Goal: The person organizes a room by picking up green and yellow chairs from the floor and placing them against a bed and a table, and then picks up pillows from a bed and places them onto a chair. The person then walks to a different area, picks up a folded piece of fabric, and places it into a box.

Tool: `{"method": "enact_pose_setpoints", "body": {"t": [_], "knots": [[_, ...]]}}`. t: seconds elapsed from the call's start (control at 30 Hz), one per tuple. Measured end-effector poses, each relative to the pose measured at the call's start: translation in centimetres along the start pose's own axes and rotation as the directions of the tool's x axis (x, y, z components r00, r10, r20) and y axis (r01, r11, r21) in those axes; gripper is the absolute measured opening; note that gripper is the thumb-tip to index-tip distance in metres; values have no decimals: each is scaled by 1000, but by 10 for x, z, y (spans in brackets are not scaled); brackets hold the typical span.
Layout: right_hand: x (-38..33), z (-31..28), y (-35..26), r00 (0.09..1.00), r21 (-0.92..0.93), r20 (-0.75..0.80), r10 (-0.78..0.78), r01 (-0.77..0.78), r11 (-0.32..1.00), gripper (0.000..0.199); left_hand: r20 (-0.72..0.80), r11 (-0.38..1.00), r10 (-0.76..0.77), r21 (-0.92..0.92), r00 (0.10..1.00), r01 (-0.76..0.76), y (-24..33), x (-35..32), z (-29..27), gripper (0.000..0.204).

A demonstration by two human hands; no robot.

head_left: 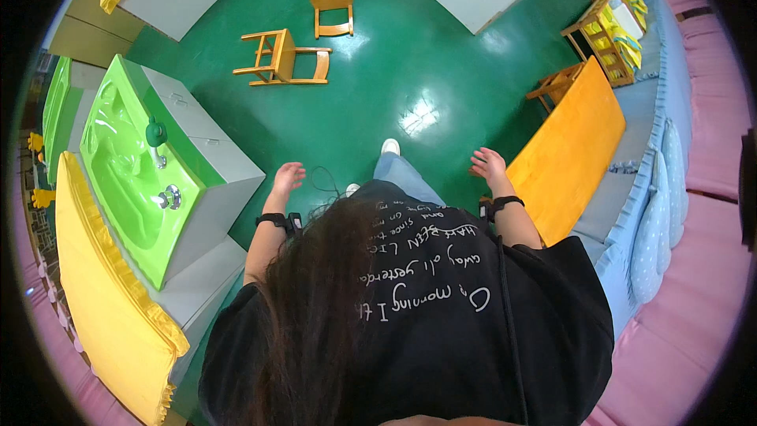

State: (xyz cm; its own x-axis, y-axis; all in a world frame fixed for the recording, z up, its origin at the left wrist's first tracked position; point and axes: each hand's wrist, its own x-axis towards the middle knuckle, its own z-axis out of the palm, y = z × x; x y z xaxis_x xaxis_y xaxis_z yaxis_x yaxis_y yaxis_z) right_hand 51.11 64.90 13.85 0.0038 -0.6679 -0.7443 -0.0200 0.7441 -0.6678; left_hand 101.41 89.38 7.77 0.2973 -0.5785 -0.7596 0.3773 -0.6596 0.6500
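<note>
Cover: a yellow frilled cover (110, 315) drapes over the furniture at the far left, seemingly to keep it clean while unused.
Sink: a bright green toy sink (130, 170) sits in a grey cabinet (209, 158), its tap and knobs on the side toward the open floor, where a user could reach them.
Left hand: the left hand (287, 177) hangs out in front of the body just beside the cabinet corner, fingers spread and loose, holding nothing and touching nothing; the cabinet is the nearest thing to it.
Wristbands: a black band (277, 221) sits on the left wrist and another (500, 204) on the right.
Chairs: two small wooden chairs (282, 57) stand well apart from the person on the green floor (394, 63), left away from any table.
Shoe: a white shoe (390, 146) points forward between the hands, so the person appears mid-step.
Right hand: the right hand (489, 166) is likewise open and empty, fingers slightly curled, near the edge of the table, not touching it.
Table: an orange table (572, 150) runs along the blue padded bench (643, 213), pushed close to the wall side.
Shelf: a wooden shelf (607, 31) of yellow items stands at the far right.
</note>
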Motion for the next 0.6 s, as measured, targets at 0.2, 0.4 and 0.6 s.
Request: {"method": "enact_pose_setpoints", "body": {"t": [0.2, 0.4, 0.6], "knots": [[23, -5, -9, 999, -184, -42, 28, -35, 982, 29, -46, 1000, 10, 17, 999, -9, 14, 27, -14, 23], [23, -33, 7, 994, -123, -85, 64, -74, 990, 29, -82, 993, -109, 33, 991, 112, 14, 51, -17, 24], [-21, -98, 54, 974, 64, -226, 13, 2, 998, 27, 66, 980, -153, 142, 986, 142, 38, 56, -4, 24]]}}
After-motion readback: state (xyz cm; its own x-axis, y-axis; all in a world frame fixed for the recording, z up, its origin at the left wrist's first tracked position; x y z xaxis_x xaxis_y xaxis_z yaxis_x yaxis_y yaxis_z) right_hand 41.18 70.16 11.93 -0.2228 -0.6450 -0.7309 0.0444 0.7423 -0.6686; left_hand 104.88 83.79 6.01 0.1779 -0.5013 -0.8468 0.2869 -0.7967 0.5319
